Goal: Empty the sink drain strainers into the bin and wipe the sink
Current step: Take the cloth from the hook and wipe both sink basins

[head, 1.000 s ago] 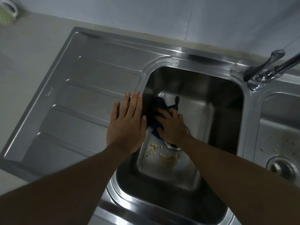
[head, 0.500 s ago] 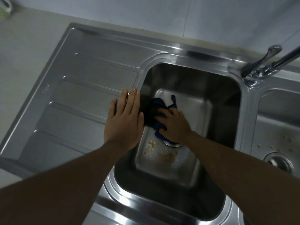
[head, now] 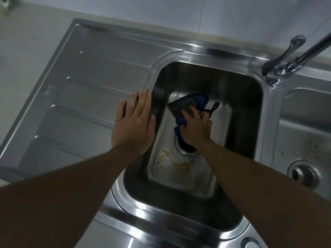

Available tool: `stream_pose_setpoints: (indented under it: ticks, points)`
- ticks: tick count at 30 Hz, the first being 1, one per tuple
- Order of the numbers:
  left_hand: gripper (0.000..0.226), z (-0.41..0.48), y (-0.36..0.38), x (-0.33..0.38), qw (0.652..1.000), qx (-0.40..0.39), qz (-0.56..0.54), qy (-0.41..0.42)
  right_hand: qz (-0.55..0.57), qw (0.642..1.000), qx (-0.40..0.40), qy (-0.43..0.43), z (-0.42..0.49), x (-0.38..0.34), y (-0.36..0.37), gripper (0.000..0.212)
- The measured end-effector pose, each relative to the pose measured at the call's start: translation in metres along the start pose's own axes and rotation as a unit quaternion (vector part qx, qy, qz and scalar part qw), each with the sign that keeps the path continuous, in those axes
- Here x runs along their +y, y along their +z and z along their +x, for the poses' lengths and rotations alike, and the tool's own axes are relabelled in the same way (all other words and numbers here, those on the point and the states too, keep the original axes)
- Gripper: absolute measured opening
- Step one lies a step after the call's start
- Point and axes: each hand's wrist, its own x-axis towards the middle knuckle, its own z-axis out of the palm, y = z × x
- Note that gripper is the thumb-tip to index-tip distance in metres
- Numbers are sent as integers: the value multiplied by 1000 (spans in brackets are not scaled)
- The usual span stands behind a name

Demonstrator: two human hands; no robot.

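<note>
A steel sink basin (head: 247,111) fills the middle of the view. My right hand (head: 196,128) is down inside it, pressing a dark blue cloth (head: 192,102) against the basin floor just above the drain (head: 186,151), which the hand and cloth partly cover. Yellowish food scraps (head: 180,163) lie on the floor of the basin nearer to me. My left hand (head: 134,126) rests flat, fingers spread, on the basin's left rim beside the ribbed drainboard (head: 89,97).
A second basin (head: 304,133) on the right holds crumbs and a drain strainer (head: 303,173). A chrome tap (head: 290,63) stands behind the divider. White tiled wall runs along the back, grey counter (head: 26,51) to the left.
My right hand has slid the cloth away from the left wall toward the middle and back of the basin floor. The left hand stays on the rim.
</note>
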Motion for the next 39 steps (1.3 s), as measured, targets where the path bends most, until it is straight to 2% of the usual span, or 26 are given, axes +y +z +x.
stream_pose_setpoints:
  ticks: [1, 6, 9, 11, 12, 14, 17, 19, 21, 23, 25, 28, 29, 31, 32, 33, 34, 35, 37, 39]
  points:
    - [61, 0, 0, 0, 1000, 0, -1, 1, -4, 1000, -15, -9, -2, -5, 0, 65]
    - [61, -1, -2, 0, 998, 12, -64, -4, -45, 977, -73, -194, -39, -18, 9, 65]
    - [56, -3, -8, -5, 976, 58, -207, -44, -62, 960, -103, -251, -63, -26, 16, 59]
    - [53, -6, -12, -13, 953, 75, -289, -59, -95, 934, -137, -316, -77, -22, 22, 58]
    - [52, -8, -13, -16, 960, 66, -269, -39, -101, 921, -159, -342, -81, -18, 23, 59]
    - [54, -12, -10, -19, 988, 41, -145, 11, -83, 914, -178, -356, -89, -11, 26, 63]
    - [57, -16, -2, -16, 1000, 29, -1, -6, -19, 954, -127, -272, -98, -11, 30, 68]
    - [56, -13, 1, -15, 1000, 28, 8, -11, -21, 964, -80, -253, -103, -16, 34, 68]
    - [55, -9, 2, -18, 1000, 28, -1, -5, -26, 942, -71, -328, -107, -17, 38, 64]
    - [55, -7, 2, -20, 1000, 25, -15, -2, -27, 903, -102, -416, -112, -10, 38, 57]
    - [55, -7, 1, -18, 1000, 20, -15, -3, -38, 887, -109, -448, -114, 1, 36, 53]
    - [56, -8, -4, -16, 1000, 12, -13, -8, -109, 877, -72, -462, -106, 13, 32, 54]
    - [56, -8, -5, -15, 1000, 8, -14, -9, -119, 894, -54, -429, -102, 14, 30, 55]
    - [57, -8, -6, -14, 1000, 3, -12, -9, -90, 958, -17, -271, -94, 9, 26, 56]
    - [57, -8, -6, -14, 1000, 1, -10, -8, -65, 980, -1, -188, -92, 6, 26, 56]
    - [56, -8, -5, -14, 1000, -1, -8, -7, -47, 988, 10, -146, -93, 4, 27, 57]
    - [56, -8, -5, -14, 1000, -2, -7, -6, -44, 986, 15, -159, -97, 3, 30, 59]
    - [56, -7, -5, -14, 1000, -2, -8, -6, -52, 976, 7, -213, -101, 4, 32, 60]
    - [56, -7, -6, -14, 1000, -2, -9, -8, -79, 931, -31, -354, -107, 9, 31, 62]
    - [57, -7, -7, -14, 1000, -2, -1, -4, -123, 903, -39, -410, -111, 14, 31, 59]
